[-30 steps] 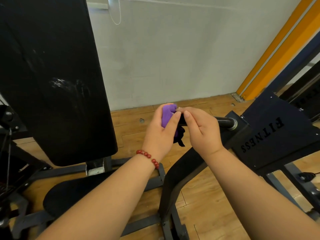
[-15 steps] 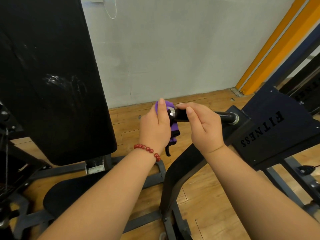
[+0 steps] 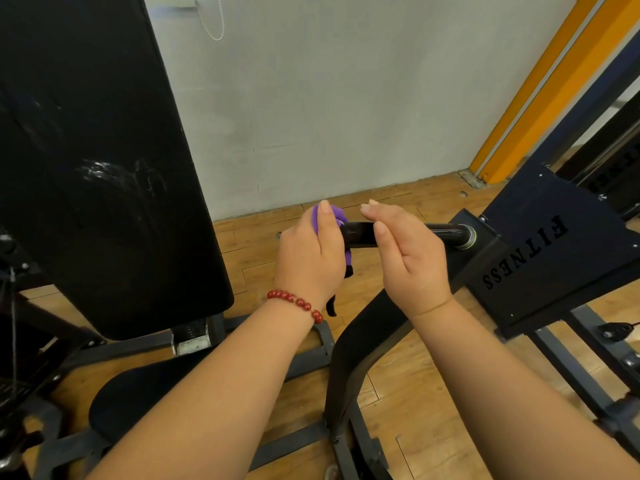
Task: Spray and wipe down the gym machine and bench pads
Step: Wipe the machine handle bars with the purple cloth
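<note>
Cloth (image 3: 337,214) is purple, bunched up under the left hand (image 3: 308,258), whose fingers curl round it and press it on the free end of the black handle bar (image 3: 360,234). A dark bit of it dangles below that wrist. Just beside those fingers, the right hand (image 3: 412,261) has the bar between thumb and forefinger, a loose hold rather than a clenched one. Past the right hand's knuckles the bar runs into a dark plate (image 3: 540,254) lettered FITNESS. Red bead bracelet (image 3: 296,301) on the left wrist. Out beyond the left hand's fingers is the tall black back pad (image 3: 97,150) with whitish smears on it, seat pad (image 3: 131,400) lower down, wood floor (image 3: 408,386) underneath everything.
</note>
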